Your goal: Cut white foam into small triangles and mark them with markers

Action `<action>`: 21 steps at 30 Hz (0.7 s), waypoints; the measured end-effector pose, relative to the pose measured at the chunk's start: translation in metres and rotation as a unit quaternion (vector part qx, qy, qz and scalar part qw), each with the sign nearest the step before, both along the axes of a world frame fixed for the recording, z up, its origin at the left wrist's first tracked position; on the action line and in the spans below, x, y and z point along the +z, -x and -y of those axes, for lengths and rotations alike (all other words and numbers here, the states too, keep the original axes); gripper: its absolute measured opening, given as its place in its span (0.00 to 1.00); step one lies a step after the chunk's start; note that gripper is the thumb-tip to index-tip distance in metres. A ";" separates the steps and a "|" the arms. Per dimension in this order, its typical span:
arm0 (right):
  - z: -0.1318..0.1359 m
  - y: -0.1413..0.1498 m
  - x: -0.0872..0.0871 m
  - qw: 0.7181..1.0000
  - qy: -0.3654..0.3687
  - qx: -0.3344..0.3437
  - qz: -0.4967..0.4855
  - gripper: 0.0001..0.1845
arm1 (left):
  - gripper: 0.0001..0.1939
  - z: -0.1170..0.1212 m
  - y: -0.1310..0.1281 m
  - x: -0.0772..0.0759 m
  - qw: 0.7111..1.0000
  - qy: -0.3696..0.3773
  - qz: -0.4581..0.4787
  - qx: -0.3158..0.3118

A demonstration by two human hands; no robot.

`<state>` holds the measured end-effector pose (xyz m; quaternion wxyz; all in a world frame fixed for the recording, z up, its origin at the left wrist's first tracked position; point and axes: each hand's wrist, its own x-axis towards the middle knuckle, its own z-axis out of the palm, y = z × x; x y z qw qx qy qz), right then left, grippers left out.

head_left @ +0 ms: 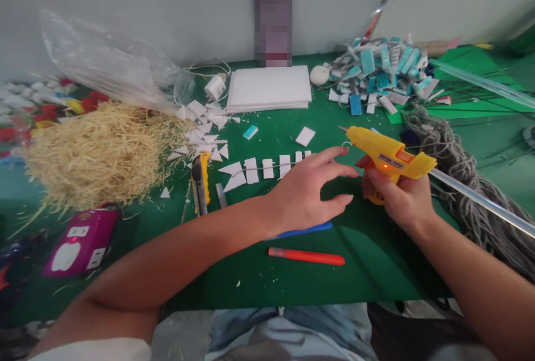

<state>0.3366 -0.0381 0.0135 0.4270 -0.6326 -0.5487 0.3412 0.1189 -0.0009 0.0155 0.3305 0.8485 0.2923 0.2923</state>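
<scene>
My right hand (401,196) is wrapped round the handle of a yellow glue gun (376,152) with its orange light lit. A clear glue stick (480,199) runs out of its back, and its nozzle points to the upper left. Across the middle reaches my left hand (309,185), fingers spread and holding nothing that I can see. Under and beside it lies a row of white foam pieces (252,171) strung along a grey cord. The fish-tail-shaped piece (234,176) is at the row's left end, while the hand hides part of the right end.
Left are a yellow box cutter (201,183), a straw heap (96,155) and a magenta box (81,244). A red pen (307,256) lies in front. Behind are stacked white sheets (270,88) and a pile of blue and white pieces (380,68). Grey yarn (447,155) lies right.
</scene>
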 end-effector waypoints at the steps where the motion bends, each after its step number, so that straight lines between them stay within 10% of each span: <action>1: 0.000 0.000 0.000 1.000 -0.001 0.007 0.001 0.15 | 0.15 0.000 0.000 0.002 0.999 0.038 0.015 -0.001; 6: -0.002 0.008 0.006 0.999 -0.028 0.017 -0.013 0.17 | 0.14 0.006 0.001 0.012 0.990 0.125 0.053 -0.028; 10: -0.004 0.011 0.011 0.999 -0.026 0.024 -0.010 0.16 | 0.12 -0.021 0.012 0.018 1.000 -0.003 0.025 0.007; 15: -0.003 0.004 0.004 1.000 0.005 0.027 -0.002 0.14 | 0.30 -0.152 0.051 0.025 0.935 -0.210 -0.243 0.148; 21: -0.005 0.000 0.002 0.999 -0.002 0.048 -0.001 0.13 | 0.55 -0.274 0.089 0.026 0.904 -0.169 -0.345 0.189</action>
